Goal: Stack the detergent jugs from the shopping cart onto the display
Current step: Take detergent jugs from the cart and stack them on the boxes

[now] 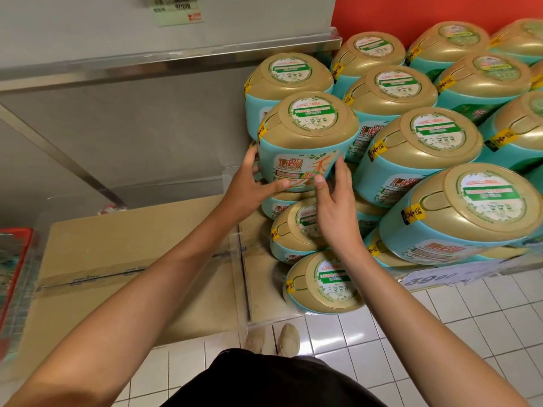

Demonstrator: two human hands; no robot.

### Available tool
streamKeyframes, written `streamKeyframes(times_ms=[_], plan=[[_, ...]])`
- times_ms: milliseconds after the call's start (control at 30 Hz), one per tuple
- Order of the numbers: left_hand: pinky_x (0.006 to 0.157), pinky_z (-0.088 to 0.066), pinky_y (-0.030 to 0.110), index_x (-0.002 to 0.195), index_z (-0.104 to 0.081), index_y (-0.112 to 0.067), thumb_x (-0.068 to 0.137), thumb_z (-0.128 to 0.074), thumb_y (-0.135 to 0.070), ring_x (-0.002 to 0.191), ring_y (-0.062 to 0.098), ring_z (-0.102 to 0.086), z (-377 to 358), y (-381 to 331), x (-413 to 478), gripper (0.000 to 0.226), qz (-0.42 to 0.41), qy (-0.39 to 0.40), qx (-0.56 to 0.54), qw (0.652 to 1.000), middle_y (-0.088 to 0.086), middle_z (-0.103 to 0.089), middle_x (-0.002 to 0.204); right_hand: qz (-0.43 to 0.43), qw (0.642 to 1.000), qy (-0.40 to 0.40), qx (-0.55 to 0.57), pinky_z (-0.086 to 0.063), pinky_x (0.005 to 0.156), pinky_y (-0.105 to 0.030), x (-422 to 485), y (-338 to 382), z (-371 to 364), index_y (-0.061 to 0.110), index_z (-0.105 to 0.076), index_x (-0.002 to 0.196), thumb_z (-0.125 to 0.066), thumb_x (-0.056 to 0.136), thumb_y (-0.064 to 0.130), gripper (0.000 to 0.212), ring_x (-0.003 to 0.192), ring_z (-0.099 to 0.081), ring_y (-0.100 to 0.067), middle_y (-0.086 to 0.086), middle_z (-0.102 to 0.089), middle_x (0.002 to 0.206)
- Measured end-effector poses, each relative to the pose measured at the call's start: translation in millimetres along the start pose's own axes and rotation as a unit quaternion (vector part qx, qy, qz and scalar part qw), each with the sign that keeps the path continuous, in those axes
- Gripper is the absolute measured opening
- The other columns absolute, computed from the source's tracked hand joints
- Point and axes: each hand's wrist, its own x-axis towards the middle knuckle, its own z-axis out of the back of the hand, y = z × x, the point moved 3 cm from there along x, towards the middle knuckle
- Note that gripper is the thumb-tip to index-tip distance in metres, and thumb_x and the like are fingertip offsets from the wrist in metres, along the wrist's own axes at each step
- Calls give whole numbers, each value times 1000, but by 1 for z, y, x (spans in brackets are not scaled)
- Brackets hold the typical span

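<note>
Store fittings around a taped box

A large brown cardboard box, sealed lengthwise with a strip of clear printed tape, sits on the white tiled floor below a grey metal shelf panel. A pale paper price label hangs at the panel's top edge. To the right rises an orange-red wall, and lower down a white price sign reads 39.90.
</note>
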Motion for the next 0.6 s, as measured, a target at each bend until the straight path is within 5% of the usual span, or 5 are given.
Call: streamKeyframes(times_ms=[100,233,400,600], plan=[[109,-53,29,162,-31,-19,89,-85,-14,139,10,-55,2,10,-16,91,25,-10,7,1000,0,-51,156,-24,999,17,15,-26,128,-31,-14,-5,0,20,-20,169,-50,112,27,65,155,-30,-7,1,-28,172],[95,-55,22,146,-43,-34,94,-80,-20,115,-4,-65,11,27,-55,66,56,-61,23,996,-16,-56,134,-64,996,30,56,-27,130,-43,-33,-11,6,21,-26,167,-56,110,21,65,156,-32,-8,4,-33,171],[88,-52,16,124,-60,-34,98,-73,-8,103,-8,-69,26,42,-120,39,75,-128,-1,989,-18,-66,124,-57,988,70,121,-40,117,-27,-62,0,-5,26,-45,158,-59,105,16,56,136,-50,7,15,-54,154],[86,-59,33,114,-73,-38,97,-68,-22,109,18,-74,82,52,-231,23,109,-238,-41,964,-16,-76,117,-27,974,168,150,-44,112,-29,-108,17,-64,21,-61,138,-57,98,22,40,131,-59,-9,10,-65,136]])
